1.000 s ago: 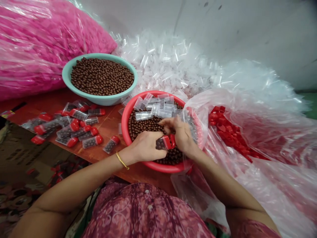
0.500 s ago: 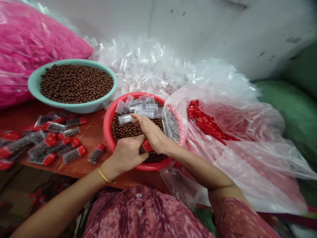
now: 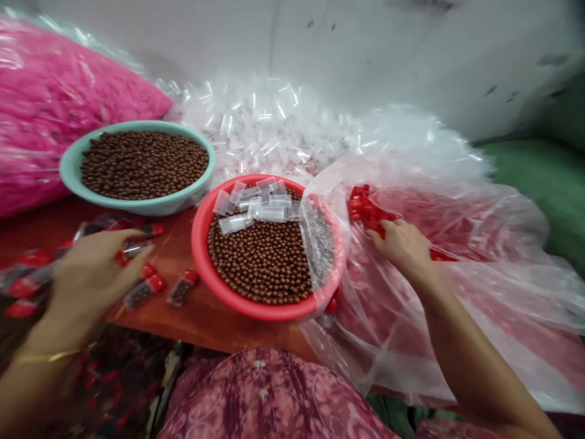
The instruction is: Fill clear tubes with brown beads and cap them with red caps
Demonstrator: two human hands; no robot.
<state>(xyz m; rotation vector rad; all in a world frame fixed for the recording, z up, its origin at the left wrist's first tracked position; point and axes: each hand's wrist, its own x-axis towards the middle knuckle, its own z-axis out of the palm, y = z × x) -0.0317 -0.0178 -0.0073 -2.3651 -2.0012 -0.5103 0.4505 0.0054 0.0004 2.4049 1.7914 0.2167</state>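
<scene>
My left hand (image 3: 94,274) is at the left over a pile of clear tubes with red caps and brown balls inside. Its thumb and forefinger are spread apart; the hand is somewhat blurred. One capped tube (image 3: 183,288) lies apart from the pile. On the right, my right hand (image 3: 402,247) reaches into an opened plastic bag (image 3: 457,317), its fingertips closed on a red cap (image 3: 382,225) among the loose red caps. Between the hands stands a red basin (image 3: 198,244) of brown balls (image 3: 260,262), with several clear empty tubes (image 3: 274,213) on top.
A pale green basin (image 3: 68,164) full of brown balls stands at the back left, beside a large bag of pink pieces (image 3: 68,91). Clear tubes (image 3: 265,122) are heaped along the wall. Green sacks (image 3: 530,171) sit at the right. The reddish table's (image 3: 214,326) front edge is close to my body.
My hands have parted from above the red basin. The left went to the capped tubes, and the red-capped piece between the hands is out of sight. The right moved to the red caps.
</scene>
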